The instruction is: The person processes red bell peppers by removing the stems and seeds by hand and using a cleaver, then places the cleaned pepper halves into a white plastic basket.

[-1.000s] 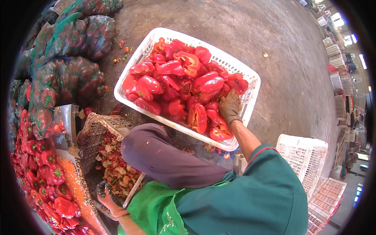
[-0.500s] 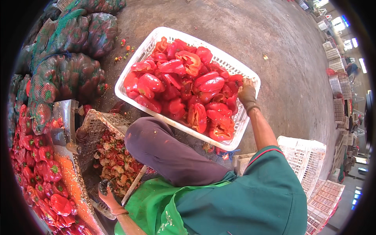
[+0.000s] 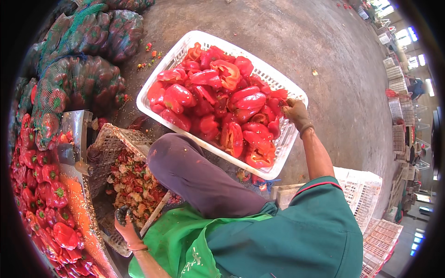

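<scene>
A white plastic crate [image 3: 218, 156] on the floor ahead of me holds a heap of cut red bell peppers [image 3: 222, 99]. At its right end, my right hand [image 3: 298, 116], in a brownish glove, reaches over the rim. Its fingers are curled beside the outermost pepper pieces; whatever they grip is hidden. My left hand [image 3: 127, 228], in an orange glove with blackened fingers, is closed low on the left. It hovers by the near side of a dirty crate [image 3: 113, 134] of pepper cores and scraps [image 3: 134, 180]. I cannot make out what it holds, if anything.
Whole red peppers [image 3: 58, 194] lie piled at far left, beside an orange, seed-strewn board [image 3: 81, 208] with a metal edge. Green mesh sacks [image 3: 88, 85] of peppers are stacked behind. More white crates [image 3: 359, 190] stand at my right. My bent knee [image 3: 174, 150] lies between the two crates.
My right hand has drawn back slightly toward me along the crate's right end. My left hand has risen a little beside the scraps. The pepper heap looks unchanged.
</scene>
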A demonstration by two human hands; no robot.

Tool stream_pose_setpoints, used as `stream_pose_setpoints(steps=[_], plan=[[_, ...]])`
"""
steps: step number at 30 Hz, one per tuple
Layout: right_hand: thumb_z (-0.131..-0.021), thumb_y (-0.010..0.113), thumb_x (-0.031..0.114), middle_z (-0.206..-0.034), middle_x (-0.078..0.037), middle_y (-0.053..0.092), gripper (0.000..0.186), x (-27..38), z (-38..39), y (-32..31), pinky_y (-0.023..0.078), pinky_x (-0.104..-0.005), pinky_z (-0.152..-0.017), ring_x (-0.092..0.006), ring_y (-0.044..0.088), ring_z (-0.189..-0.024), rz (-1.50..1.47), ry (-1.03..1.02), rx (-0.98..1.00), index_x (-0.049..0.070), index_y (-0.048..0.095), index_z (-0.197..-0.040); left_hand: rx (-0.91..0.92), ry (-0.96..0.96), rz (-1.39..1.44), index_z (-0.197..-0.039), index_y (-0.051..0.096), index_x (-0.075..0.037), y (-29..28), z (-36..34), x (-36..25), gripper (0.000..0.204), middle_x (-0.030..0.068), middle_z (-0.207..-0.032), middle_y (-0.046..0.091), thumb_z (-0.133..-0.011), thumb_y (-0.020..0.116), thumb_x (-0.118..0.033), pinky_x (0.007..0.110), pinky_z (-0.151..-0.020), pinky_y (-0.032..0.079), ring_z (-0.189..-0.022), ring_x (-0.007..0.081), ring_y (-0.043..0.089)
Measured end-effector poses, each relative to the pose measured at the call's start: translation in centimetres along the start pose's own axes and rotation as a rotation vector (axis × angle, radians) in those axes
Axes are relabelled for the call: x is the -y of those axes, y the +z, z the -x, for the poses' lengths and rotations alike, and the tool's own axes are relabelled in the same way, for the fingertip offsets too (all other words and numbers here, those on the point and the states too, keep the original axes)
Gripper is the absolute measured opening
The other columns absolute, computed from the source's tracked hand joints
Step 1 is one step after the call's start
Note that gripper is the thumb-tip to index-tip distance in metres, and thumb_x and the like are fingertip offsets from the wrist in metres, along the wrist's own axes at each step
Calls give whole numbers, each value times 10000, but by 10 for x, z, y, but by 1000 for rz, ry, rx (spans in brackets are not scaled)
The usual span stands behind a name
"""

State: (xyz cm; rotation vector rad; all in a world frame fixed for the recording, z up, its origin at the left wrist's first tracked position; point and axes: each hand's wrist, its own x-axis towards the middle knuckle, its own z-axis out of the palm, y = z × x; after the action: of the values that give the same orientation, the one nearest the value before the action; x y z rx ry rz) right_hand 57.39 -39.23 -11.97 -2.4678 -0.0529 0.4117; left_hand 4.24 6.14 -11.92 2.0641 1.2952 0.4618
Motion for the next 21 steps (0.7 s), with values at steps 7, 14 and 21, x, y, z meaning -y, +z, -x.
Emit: stream_pose_setpoints(steps=[7, 14, 21], plan=[[-853, 621, 128, -838, -13, 652, 304, 46, 35, -52, 448, -199, -491, -55, 556, -597, -717, -21, 138, -26, 602, -1114, 1, 17, 15, -1289, 529, 28, 8, -6, -21, 458, 176, -1233, 588, -853, 669, 20, 370, -958, 477, -1086, 255, 594], [-825, 627, 74, -974, -55, 629, 372, 181, 79, -33, 521, -211, -540, -111, 628, -734, -1058, -87, 403, 5, 548, -1182, 23, 78, 344, -1370, 461, 22, 25, -11, -115, 605, 150, -1280, 565, -797, 630, 119, 356, -1007, 445, -1146, 240, 565], [-868, 604, 55, -830, -71, 643, 338, 317, 146, 67, 454, -211, -490, -123, 584, -572, -1134, -394, 1247, -11, 535, -1193, 401, 246, 1105, -1486, 239, -9, 13, -17, -231, 1072, 104, -1417, 435, -669, 895, -239, 358, -1026, 435, -1243, 198, 476]])
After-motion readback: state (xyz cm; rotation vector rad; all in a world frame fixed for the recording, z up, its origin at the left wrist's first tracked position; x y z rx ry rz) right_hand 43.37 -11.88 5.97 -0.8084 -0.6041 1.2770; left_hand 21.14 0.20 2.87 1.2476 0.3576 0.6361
